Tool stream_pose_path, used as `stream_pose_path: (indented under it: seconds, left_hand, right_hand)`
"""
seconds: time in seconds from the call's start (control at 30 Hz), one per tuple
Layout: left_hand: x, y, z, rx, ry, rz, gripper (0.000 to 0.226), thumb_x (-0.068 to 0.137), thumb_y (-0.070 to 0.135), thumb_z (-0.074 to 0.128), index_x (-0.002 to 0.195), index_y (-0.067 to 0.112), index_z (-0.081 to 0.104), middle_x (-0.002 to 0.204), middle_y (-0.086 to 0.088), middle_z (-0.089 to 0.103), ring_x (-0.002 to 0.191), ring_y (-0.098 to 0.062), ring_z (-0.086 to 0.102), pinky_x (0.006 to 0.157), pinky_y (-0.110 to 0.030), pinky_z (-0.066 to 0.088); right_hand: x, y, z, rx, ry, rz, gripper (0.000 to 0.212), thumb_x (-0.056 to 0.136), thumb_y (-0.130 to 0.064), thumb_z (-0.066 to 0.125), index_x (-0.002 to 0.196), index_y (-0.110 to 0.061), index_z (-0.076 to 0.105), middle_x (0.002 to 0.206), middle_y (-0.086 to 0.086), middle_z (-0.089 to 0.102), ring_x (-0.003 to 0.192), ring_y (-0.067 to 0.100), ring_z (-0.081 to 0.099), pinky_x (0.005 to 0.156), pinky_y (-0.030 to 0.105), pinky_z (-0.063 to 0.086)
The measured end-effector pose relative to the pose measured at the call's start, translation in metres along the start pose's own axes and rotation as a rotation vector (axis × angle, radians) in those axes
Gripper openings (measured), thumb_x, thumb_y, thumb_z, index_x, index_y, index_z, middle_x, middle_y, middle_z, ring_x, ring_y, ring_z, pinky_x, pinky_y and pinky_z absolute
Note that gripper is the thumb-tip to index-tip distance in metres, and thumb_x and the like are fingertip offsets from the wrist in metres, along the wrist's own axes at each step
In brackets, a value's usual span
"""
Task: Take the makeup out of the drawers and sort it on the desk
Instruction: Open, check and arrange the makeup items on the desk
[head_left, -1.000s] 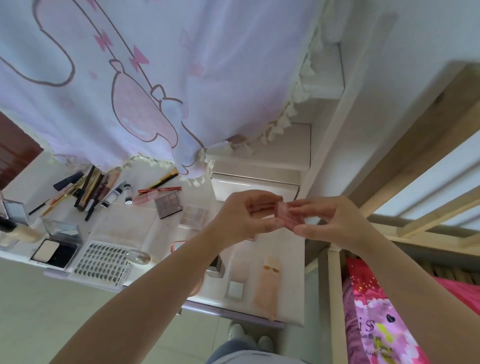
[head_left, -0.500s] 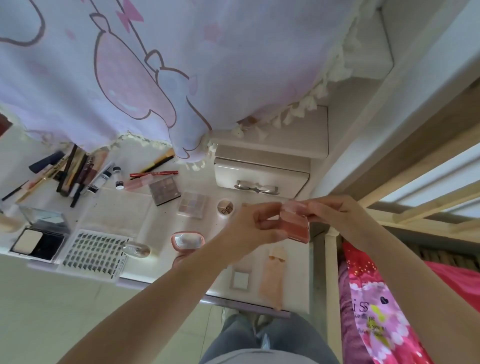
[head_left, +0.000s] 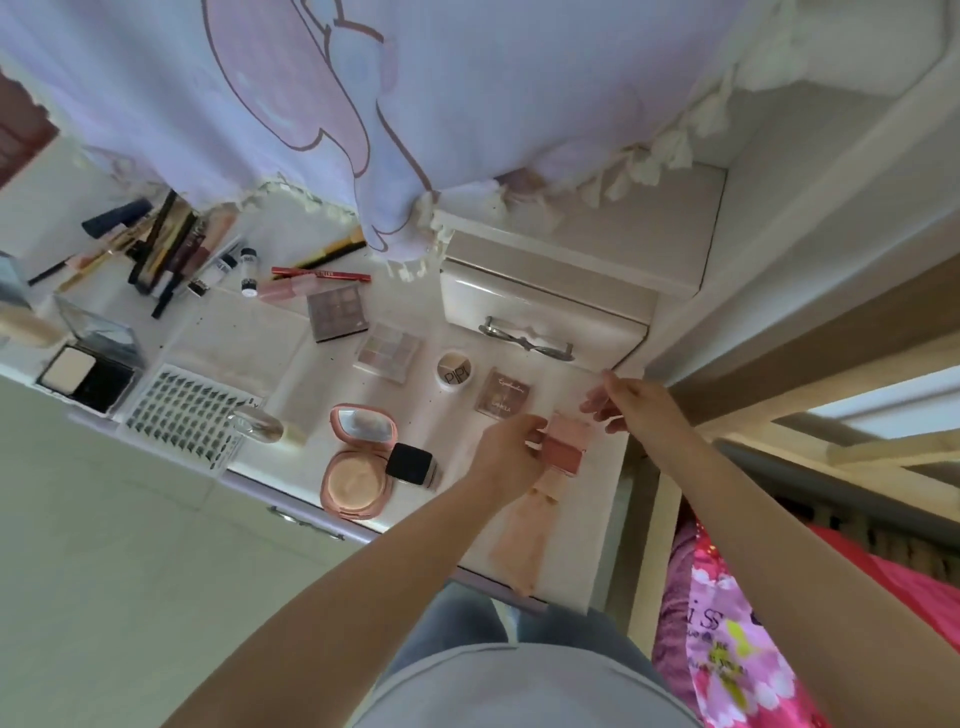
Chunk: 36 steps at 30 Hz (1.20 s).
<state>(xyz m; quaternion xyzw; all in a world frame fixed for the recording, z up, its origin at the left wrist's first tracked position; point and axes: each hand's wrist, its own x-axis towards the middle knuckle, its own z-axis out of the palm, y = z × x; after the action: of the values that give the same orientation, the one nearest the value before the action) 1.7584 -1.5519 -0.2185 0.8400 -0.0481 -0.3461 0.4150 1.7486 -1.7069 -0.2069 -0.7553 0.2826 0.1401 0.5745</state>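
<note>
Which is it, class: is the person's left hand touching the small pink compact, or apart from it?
Touching. The head view shows the left hand pinching the pink compact at its left edge.

desk (head_left: 587, 525): white | on it: eyeshadow palettes (head_left: 337, 314), pink compact (head_left: 357, 462), lash tray (head_left: 182, 419), pencils, perhaps brushes (head_left: 161, 249)

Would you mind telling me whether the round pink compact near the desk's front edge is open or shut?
Open: the round pink compact lies on the desk with its lid folded back, mirror and pale powder pan both facing up.
</note>
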Motion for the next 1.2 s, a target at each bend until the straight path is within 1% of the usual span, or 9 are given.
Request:
stream_pose_path:
  seconds: [0.13,0.4,0.6,0.67,0.77,0.87,0.97,1.1,1.2]
  left_hand:
    - [0.016,-0.002,0.017,0.155,0.067,-0.049,0.039,0.088,0.004,0.048,0.126,0.011,0.053,0.120,-0.008,0.061,0.109,-0.025,0.057,0.088,-0.023,0.042]
    - [0.026,0.000,0.033,0.378,0.115,-0.095,0.017,0.095,0.016,0.041,0.104,0.009,0.055,0.111,-0.010,0.059,0.106,-0.028,0.054,0.080,-0.033,0.044]
    - [0.023,-0.002,0.041,0.451,0.112,-0.126,0.019,0.091,0.004,0.041,0.106,0.008,0.052,0.114,-0.011,0.054,0.107,-0.031,0.054,0.082,-0.036,0.044]
    - [0.021,-0.002,0.044,0.439,0.121,-0.146,0.020,0.092,0.008,0.041,0.108,0.010,0.053,0.115,-0.009,0.054,0.108,-0.030,0.054,0.083,-0.036,0.045]
    - [0.015,-0.001,0.044,0.384,0.182,-0.170,0.027,0.093,0.013,0.043,0.118,0.014,0.052,0.121,-0.005,0.054,0.113,-0.026,0.052,0.088,-0.034,0.045]
    - [0.002,-0.002,0.036,0.352,0.289,-0.166,0.035,0.096,0.019,0.040,0.130,0.017,0.045,0.129,-0.002,0.052,0.118,-0.022,0.050,0.096,-0.031,0.042]
    - [-0.012,-0.005,0.026,0.360,0.374,-0.175,0.034,0.096,0.019,0.038,0.129,0.016,0.045,0.127,-0.003,0.052,0.114,-0.022,0.051,0.093,-0.032,0.044]
    - [-0.030,-0.009,0.023,0.357,0.443,-0.226,0.032,0.097,0.019,0.038,0.127,0.015,0.046,0.126,-0.003,0.052,0.111,-0.021,0.053,0.091,-0.034,0.047]
    - [-0.039,-0.012,0.024,0.337,0.453,-0.266,0.034,0.096,0.019,0.038,0.130,0.016,0.044,0.127,-0.002,0.052,0.112,-0.021,0.053,0.092,-0.032,0.047]
  right_hand:
    - [0.017,0.013,-0.005,-0.060,-0.034,0.012,0.034,0.096,-0.032,0.037,0.091,-0.008,0.062,0.100,0.014,0.065,0.084,0.020,0.057,0.071,0.024,0.045]
    - [0.029,0.033,-0.012,-0.038,-0.091,-0.012,0.025,0.096,-0.028,0.040,0.095,-0.013,0.059,0.099,0.008,0.061,0.088,0.019,0.056,0.073,0.021,0.045]
    - [0.031,0.041,-0.019,-0.097,-0.159,0.003,0.028,0.095,-0.026,0.041,0.101,-0.006,0.060,0.081,0.001,0.057,0.082,0.016,0.055,0.067,0.018,0.042]
    - [0.030,0.039,-0.023,-0.178,-0.154,-0.034,0.036,0.096,-0.029,0.039,0.107,-0.001,0.058,0.087,0.006,0.059,0.082,0.014,0.054,0.064,0.017,0.040]
    - [0.023,0.029,-0.030,-0.481,-0.094,-0.230,0.036,0.095,-0.026,0.041,0.117,0.000,0.050,0.100,0.008,0.056,0.093,0.018,0.054,0.067,0.021,0.036]
    - [0.008,0.017,-0.033,-0.701,0.108,-0.566,0.020,0.089,-0.012,0.053,0.097,0.005,0.059,0.090,0.017,0.064,0.083,0.029,0.061,0.064,0.019,0.035]
    - [0.002,0.009,-0.018,-0.711,0.006,-0.744,0.019,0.083,-0.013,0.056,0.084,0.005,0.063,0.078,0.018,0.064,0.077,0.033,0.060,0.067,0.026,0.038]
    - [0.021,0.004,0.028,-0.882,-0.258,-0.716,0.037,0.087,-0.018,0.057,0.121,-0.003,0.052,0.122,0.016,0.054,0.117,0.030,0.045,0.093,0.030,0.039]
    - [0.038,0.002,0.054,-1.005,-0.284,-0.634,0.050,0.086,-0.024,0.057,0.131,-0.009,0.040,0.136,0.015,0.039,0.129,0.031,0.031,0.101,0.033,0.034]
